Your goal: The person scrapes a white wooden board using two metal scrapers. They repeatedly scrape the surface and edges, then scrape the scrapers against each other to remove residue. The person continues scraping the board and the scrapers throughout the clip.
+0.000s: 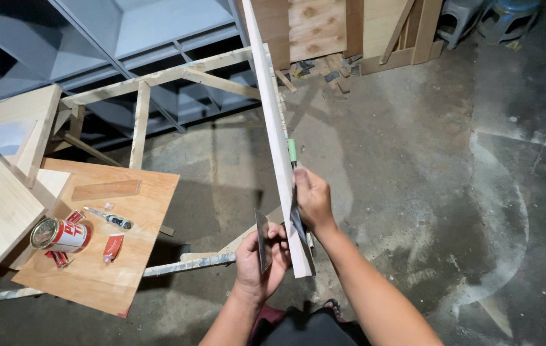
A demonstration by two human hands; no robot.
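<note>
Above the concrete floor point(414, 160), left hand point(257, 259) grips a scraper point(263, 240), right hand point(313, 200) grips a putty knife point(294, 186) against the white board point(277, 141), which could slip sideways.

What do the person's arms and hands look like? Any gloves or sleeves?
No gloves and no sleeves in view: both forearms are bare up to the frame's edge. The left hand and right hand show no rings, watch or bands that can be seen.
</note>
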